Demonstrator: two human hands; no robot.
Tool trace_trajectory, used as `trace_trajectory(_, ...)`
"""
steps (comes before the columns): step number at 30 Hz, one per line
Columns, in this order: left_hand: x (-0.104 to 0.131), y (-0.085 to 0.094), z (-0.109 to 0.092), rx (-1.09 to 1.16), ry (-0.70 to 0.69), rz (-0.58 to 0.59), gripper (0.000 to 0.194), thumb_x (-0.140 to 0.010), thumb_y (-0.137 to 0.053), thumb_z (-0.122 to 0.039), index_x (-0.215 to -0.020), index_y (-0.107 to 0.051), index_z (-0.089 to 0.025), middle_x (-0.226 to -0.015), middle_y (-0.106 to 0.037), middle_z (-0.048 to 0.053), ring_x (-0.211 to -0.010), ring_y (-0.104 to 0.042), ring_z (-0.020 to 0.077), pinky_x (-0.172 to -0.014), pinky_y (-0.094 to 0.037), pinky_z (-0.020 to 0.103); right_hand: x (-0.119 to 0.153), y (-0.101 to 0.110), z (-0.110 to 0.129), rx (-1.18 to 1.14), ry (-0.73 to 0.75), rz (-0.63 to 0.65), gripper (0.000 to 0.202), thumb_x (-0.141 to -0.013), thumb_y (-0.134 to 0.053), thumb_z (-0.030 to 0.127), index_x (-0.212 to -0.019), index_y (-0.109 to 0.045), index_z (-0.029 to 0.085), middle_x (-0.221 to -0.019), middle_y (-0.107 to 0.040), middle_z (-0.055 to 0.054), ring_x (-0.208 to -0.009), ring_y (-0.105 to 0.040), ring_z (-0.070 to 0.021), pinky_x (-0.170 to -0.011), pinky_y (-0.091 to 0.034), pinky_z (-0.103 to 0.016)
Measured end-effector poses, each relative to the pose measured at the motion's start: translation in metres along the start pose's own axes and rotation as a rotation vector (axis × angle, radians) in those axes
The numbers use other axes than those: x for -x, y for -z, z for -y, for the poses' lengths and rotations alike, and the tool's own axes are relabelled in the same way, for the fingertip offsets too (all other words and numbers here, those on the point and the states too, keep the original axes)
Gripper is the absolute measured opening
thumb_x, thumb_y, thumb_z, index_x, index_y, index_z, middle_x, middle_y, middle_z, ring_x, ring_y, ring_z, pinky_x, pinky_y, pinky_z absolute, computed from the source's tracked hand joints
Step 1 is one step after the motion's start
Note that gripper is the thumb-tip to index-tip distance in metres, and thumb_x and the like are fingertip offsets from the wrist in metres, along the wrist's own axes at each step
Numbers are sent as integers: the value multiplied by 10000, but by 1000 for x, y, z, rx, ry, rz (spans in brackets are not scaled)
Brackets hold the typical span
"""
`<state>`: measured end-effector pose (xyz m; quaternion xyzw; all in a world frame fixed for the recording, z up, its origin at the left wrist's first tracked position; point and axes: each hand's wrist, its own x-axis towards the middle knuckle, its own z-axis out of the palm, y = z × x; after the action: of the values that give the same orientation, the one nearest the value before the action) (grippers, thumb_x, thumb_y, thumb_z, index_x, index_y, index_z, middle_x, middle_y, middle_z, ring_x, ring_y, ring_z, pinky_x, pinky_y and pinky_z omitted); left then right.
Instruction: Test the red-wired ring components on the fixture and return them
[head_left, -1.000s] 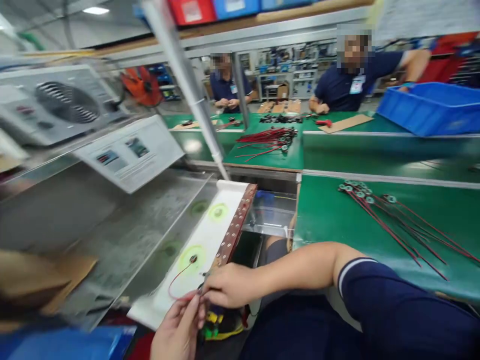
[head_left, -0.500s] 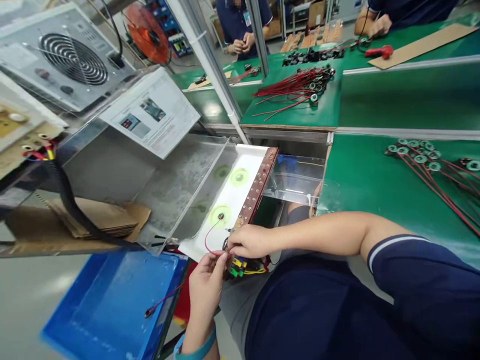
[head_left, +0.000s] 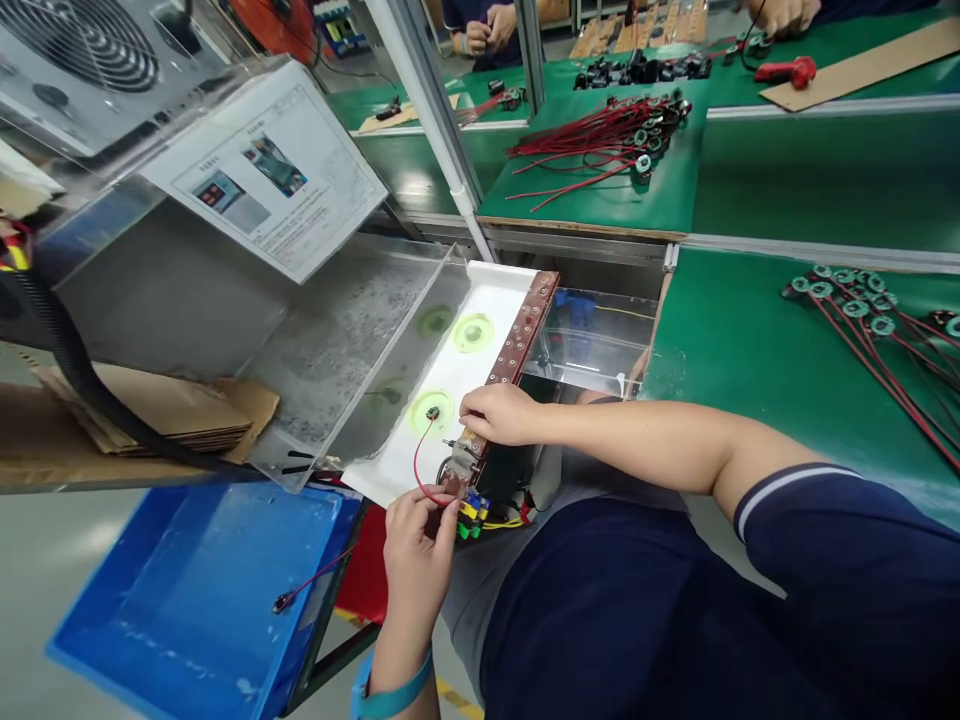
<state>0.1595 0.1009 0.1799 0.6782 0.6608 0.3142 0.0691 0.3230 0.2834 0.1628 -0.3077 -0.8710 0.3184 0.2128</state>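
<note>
Lower centre: left hand (head_left: 417,545) pinches red lead (head_left: 417,462). Centre: attached small component (head_left: 433,413) lies on white panel (head_left: 491,290). Lead appears light, flexible; its joint, probably fragile. Hold the insulation. Right hand (head_left: 501,413), fingers curled, meets brown strip (head_left: 519,343); grip indeterminable.

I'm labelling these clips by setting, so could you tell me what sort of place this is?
Probably a factory's electronics assembly line: wired parts lie bunched on a green bench, an instruction sheet hangs nearby, and other workers' hands show across the benches.
</note>
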Motion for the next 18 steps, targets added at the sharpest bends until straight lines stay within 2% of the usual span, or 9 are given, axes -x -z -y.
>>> trace_trajectory(4,-3,2,0,-27,-73,29,41,-914,-628,-241,-882,-632,-217,-949,-663,49,-948,-593,218,-862,-446,370,0,1,1,9,29,18,169,-955,-552,235,-950,-692,140,-961,-713,-86,-883,-624,-186,-757,-397,-280)
trace_trajectory(9,-7,1,0,-49,-99,74,32,-919,-618,-237,-893,-625,-219,-941,-673,54,-922,-594,225,-837,-451,375,-1,4,2,21,16,52,188,-965,-535,242,-978,-690,137,-995,-715,-93,-899,-623,-195,-752,-394,-285)
trace_trajectory(18,-7,-1,-1,-71,-133,51,34,-919,-606,-221,-894,-628,-216,-914,-674,60,-921,-600,232,-842,-461,383,0,9,6,49,3,100,197,-972,-514,223,-998,-693,144,-1041,-716,-88,-928,-619,-204,-722,-372,-289)
